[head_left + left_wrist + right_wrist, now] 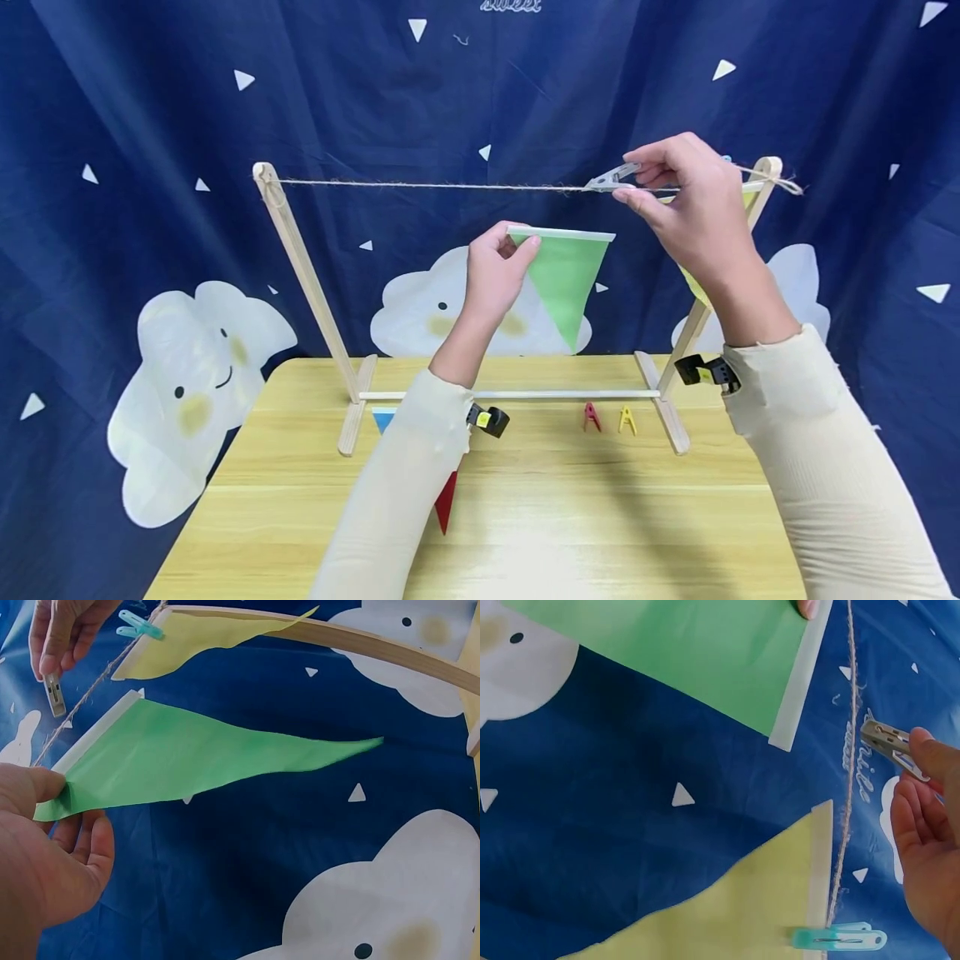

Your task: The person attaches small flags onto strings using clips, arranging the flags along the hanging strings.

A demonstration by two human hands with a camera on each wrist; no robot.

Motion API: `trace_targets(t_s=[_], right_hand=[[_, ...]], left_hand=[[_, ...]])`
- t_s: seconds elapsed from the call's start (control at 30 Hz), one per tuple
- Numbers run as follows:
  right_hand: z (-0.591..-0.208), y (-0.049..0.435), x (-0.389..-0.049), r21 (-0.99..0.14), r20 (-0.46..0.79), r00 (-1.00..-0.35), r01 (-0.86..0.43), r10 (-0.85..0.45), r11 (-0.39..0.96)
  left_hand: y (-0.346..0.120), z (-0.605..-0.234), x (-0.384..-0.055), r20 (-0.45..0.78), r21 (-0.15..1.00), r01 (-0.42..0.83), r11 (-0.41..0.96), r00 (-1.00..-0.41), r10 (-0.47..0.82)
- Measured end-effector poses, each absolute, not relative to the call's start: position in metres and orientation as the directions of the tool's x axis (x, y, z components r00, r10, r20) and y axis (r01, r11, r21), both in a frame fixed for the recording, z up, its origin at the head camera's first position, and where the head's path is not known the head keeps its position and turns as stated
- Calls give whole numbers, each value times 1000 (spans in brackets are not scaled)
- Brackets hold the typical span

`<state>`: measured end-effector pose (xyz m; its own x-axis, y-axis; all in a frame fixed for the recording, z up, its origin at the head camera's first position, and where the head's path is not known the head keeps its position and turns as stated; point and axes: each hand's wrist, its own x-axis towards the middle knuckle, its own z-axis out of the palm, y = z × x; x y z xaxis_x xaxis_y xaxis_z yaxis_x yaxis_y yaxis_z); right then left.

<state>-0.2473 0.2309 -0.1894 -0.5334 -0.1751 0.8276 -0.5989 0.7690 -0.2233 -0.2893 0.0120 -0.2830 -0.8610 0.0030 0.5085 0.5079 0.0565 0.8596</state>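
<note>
My left hand (497,271) pinches the left top corner of a green triangular flag (567,271), whose white-edged top lies just below the string (420,185). The flag hangs point down, apart from the string. In my right hand (693,200) a grey clothespin (887,742) is pinched between thumb and fingers, its tip close to the string. A yellow flag (191,641) hangs at the string's right end, clipped by a light blue clothespin (840,937). My right hand partly hides that flag in the head view.
A wooden frame with a left post (311,279) and a right post (693,329) carries the string above the table (600,533). Red (592,417) and yellow (627,420) clothespins lie near the right foot. Blue (383,417) and red (446,502) flags lie partly under my left arm.
</note>
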Motion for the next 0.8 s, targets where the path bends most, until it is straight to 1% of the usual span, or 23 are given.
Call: trace_targets(t_s=[0.17,0.5,0.57,0.8], right_hand=[[-178,232,-248,-170,819,-529,-593,-222,787],[-160,233,-248,-117,772,-569,-566,-284,816],[-157,233,-249,-107,760,-579,-559,-295,822],[-150,233,-252,-57,744,-578,-555,-335,830]], left_hand=[[13,-278,-290,494,869,494,26,-869,2],[20,-270,-292,437,898,438,-40,-899,-33],[21,-269,-293,435,898,437,-60,-900,-39],[26,-268,-296,434,893,435,-116,-900,-41]])
